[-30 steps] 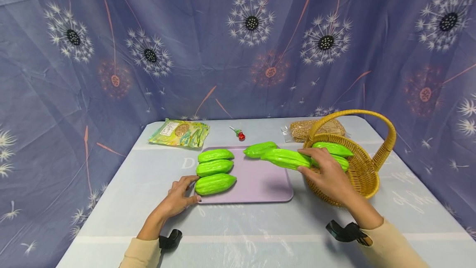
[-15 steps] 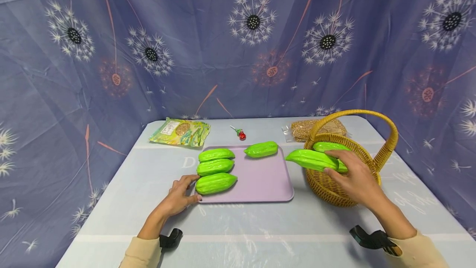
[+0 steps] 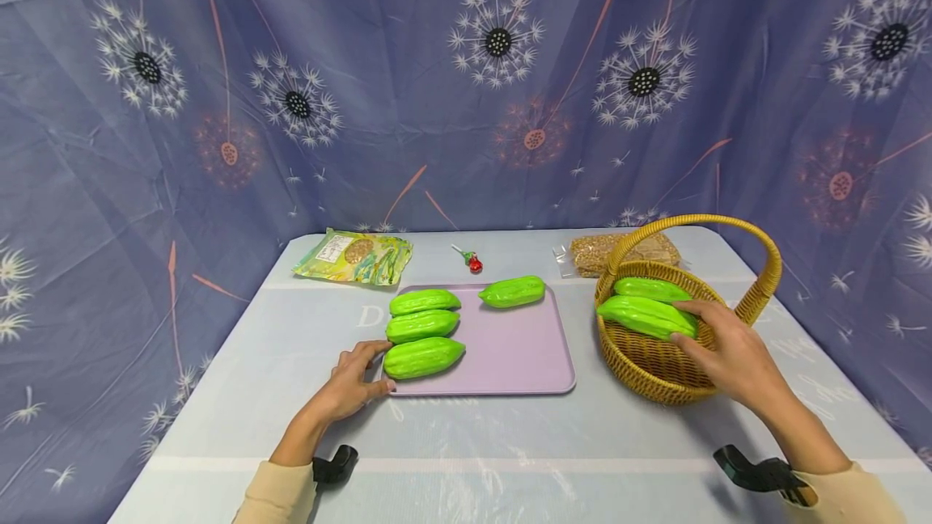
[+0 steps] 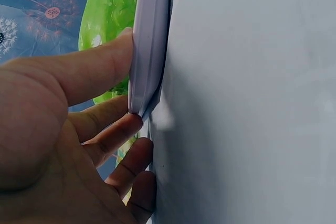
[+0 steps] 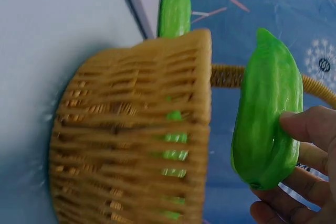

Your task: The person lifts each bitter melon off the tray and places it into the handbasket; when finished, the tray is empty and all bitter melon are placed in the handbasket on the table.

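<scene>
My right hand (image 3: 731, 350) holds a bright green, ridged, pointed star fruit (image 3: 641, 316) by one end, thumb against fingers, over the yellow wicker basket (image 3: 648, 382). The right wrist view shows this fruit above the basket's rim. Another star fruit (image 3: 651, 289) lies inside towards the back; what is under the held one is mostly hidden. My left hand (image 3: 353, 385) grips the near left corner of a pale purple tray (image 3: 510, 362), thumb on its front rim. Three star fruits (image 3: 424, 358) lie in a column on the tray's left side, and one star fruit (image 3: 512, 292) sits at its back right.
A green and yellow packet (image 3: 355, 258) lies at the back left. Near the middle back is a small red and green item on a stick (image 3: 473, 263). A clear bag of brown grains (image 3: 619, 254) stands behind the basket, whose tall handle (image 3: 728, 223) arches overhead.
My right hand has carried the star fruit rightward from above the tray's right side to over the basket, then lower towards it. The left hand stays at the tray corner.
</scene>
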`<action>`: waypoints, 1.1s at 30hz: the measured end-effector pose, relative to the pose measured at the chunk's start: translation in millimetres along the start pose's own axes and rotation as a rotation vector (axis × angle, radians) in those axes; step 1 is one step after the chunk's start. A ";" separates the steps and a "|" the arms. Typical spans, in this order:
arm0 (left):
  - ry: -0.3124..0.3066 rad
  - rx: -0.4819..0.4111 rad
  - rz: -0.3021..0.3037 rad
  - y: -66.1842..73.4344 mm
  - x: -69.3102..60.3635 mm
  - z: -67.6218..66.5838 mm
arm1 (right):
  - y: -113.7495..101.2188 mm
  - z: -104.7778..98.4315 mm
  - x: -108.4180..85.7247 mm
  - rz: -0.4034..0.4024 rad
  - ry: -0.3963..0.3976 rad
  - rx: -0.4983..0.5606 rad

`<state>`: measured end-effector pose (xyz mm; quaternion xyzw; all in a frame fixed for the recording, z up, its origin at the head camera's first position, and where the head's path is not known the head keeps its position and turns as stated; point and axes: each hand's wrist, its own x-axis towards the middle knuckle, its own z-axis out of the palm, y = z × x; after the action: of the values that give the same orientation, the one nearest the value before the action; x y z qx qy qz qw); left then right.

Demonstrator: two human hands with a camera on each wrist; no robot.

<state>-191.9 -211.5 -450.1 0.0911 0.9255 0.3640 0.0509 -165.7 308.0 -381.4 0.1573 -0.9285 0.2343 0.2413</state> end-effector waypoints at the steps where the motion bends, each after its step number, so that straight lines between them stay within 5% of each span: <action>1: -0.001 -0.001 0.000 0.0 0.2 0.1 | 2.6 0.1 -0.7 0.003 -0.004 -0.006; 14: -0.002 -0.008 -0.007 -0.1 -0.3 0.0 | 28.8 7.8 0.1 0.067 -0.123 -0.073; 21: -0.005 -0.005 -0.010 -1.9 0.6 0.6 | 39.1 15.9 5.0 0.032 -0.157 -0.063; 33: -0.003 -0.008 0.004 -3.2 2.1 1.6 | 48.1 16.2 11.3 0.101 -0.282 -0.028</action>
<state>-194.1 -212.3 -453.5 0.0934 0.9238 0.3677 0.0521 -200.7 338.1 -405.3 0.1383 -0.9630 0.2091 0.0986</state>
